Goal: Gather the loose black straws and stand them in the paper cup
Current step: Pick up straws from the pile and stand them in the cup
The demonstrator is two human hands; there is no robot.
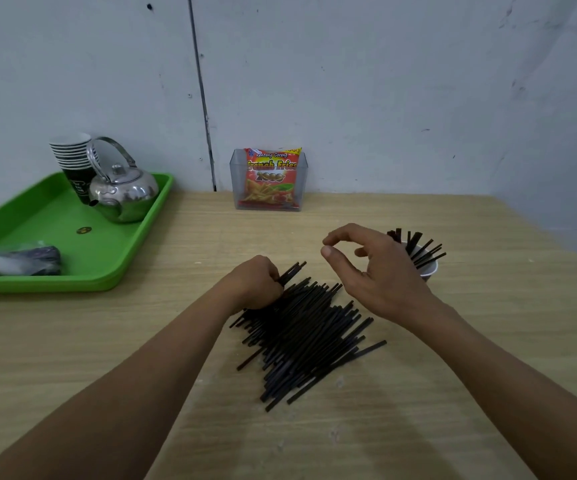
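Note:
A heap of loose black straws lies on the wooden table in front of me. My left hand rests on the heap's far left end, fingers closed around a few straws whose tips stick out past the knuckles. My right hand hovers above the heap's right side, fingers apart and curled, holding nothing. Behind it stands the paper cup, partly hidden by that hand, with several black straws leaning in it.
A green tray sits at the left with a steel kettle, a stack of paper cups and a plastic bag. A clear box holding a snack packet stands against the wall.

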